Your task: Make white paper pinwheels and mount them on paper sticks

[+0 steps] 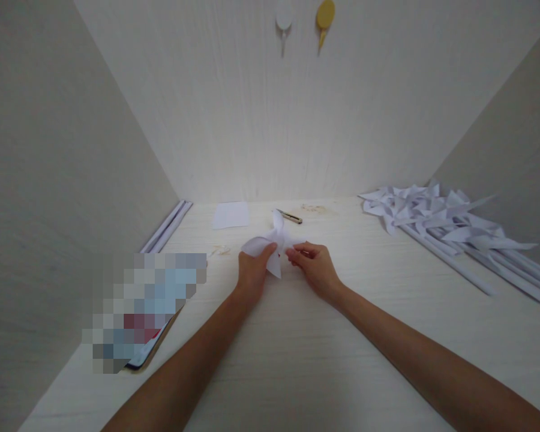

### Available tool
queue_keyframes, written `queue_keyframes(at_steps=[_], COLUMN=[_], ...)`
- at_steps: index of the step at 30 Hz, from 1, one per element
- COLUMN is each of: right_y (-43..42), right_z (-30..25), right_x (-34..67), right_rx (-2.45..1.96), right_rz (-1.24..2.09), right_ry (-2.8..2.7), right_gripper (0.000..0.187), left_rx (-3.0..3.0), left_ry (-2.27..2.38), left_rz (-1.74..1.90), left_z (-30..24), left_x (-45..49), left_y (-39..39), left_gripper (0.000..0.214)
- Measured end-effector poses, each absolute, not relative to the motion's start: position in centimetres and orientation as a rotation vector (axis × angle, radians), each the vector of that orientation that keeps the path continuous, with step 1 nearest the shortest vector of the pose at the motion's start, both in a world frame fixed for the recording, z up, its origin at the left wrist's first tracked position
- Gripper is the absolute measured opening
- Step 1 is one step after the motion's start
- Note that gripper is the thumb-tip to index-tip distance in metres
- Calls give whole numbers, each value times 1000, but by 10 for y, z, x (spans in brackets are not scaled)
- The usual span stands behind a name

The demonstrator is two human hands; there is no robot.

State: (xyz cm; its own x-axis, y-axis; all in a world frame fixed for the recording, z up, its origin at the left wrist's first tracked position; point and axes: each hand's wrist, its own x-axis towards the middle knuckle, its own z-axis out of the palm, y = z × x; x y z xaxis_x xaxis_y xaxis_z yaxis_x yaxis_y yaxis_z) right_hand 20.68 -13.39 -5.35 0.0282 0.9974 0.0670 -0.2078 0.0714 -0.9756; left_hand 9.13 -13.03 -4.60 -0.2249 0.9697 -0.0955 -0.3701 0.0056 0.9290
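A white paper pinwheel (pixel 275 264) is held up over the middle of the table, its curved blades spread out. My left hand (pixel 252 264) grips it from the left, thumb pressed near its centre. My right hand (pixel 312 261) is closed in a pinch at the right side of the pinwheel, by a small red spot near the centre. What lies between those right fingertips is too small to make out. Just behind the pinwheel a utility knife (pixel 290 217) lies on the table.
Many finished paper pinwheels on sticks (pixel 432 216) are piled at the right. A square paper sheet (pixel 231 215) lies at the back left, near rolled paper sticks (pixel 167 227). A partly blurred phone (pixel 146 351) rests at left. Two hooks (pixel 325 18) hang on the back wall.
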Motion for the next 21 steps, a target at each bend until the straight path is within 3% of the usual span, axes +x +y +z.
queue_keyframes(at_steps=[7, 21], right_y=[-131, -129], right_z=[-57, -60], right_x=[208, 210], right_rx=[-1006, -1096], right_rz=[1216, 1052], right_ry=[-1159, -1204], right_gripper=[24, 25], left_rx=[868, 1088], left_ry=[1186, 1228], left_rz=[1490, 1425], left_z=[-50, -48], left_x=[92, 93], left_y=[-131, -135], left_gripper=[16, 9])
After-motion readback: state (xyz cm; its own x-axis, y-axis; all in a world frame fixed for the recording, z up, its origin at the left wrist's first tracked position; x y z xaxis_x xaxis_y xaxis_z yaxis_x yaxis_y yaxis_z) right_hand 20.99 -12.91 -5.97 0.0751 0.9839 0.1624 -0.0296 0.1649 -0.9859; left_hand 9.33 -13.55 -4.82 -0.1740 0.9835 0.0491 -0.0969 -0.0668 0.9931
